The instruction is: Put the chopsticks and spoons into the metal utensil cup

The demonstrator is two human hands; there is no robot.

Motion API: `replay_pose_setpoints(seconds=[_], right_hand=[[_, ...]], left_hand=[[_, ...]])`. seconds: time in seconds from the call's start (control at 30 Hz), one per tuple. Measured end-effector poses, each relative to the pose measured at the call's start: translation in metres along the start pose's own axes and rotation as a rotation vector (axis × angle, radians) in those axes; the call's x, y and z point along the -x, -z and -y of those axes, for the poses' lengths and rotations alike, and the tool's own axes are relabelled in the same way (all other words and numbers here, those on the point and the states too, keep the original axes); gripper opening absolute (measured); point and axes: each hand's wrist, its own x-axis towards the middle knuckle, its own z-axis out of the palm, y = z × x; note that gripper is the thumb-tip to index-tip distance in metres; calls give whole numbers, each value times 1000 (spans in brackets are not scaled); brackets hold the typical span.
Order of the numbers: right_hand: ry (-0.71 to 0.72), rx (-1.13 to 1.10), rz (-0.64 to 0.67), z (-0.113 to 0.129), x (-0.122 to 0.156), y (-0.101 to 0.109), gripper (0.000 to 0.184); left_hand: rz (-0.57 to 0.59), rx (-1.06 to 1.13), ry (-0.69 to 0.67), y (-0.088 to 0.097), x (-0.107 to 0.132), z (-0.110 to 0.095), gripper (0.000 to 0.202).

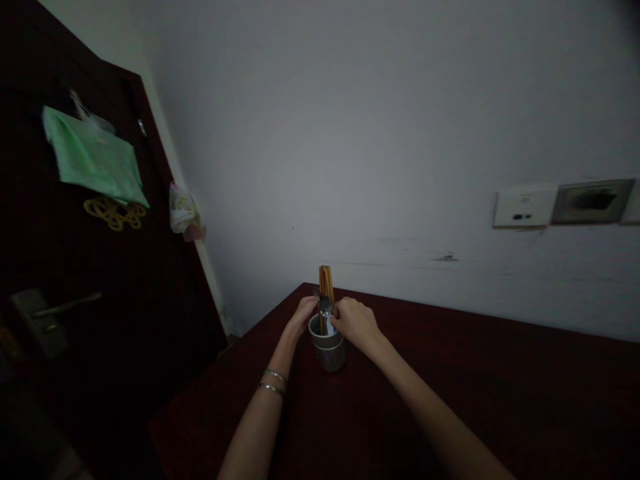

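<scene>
A grey metal utensil cup stands upright on the dark red table. Several wooden chopsticks rise out of it, with a metal spoon, bowl upward, in front of them. My left hand is at the cup's left rim, its fingers together by the spoons and chopsticks; what they pinch is partly hidden. On the right side, my right hand is closed, thumb and fingertips at the rim beside a small white piece. I cannot make out what it grips.
The dark red table runs up to a pale wall with sockets. To the left is a dark door with a metal handle and a hanging green cloth. A plastic bag hangs by the frame.
</scene>
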Motion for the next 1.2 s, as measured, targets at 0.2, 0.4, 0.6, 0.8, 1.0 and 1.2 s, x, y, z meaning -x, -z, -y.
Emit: replay_pose_setpoints(seconds=[0.2,0.4,0.6,0.8,1.0,1.2], right_hand=[[10,-7,-35,-3,1,3,15],[37,-52,-88,-5,1,12,20],[66,-169,-250,-9,0,24,25],[26,-392,-451,-25,-7,29,24],[-278,-689,-414,-77,-24,21,26],[-635,-803,-178,-141,-24,-23,20]], left_hand=[[149,-72,2,-8,9,-13,6],[151,-30,48,-7,6,-4,7],[154,32,78,-6,3,2,15],[185,75,49,-4,3,5,12],[157,62,63,-6,5,2,22],[215,53,33,-7,11,-3,23]])
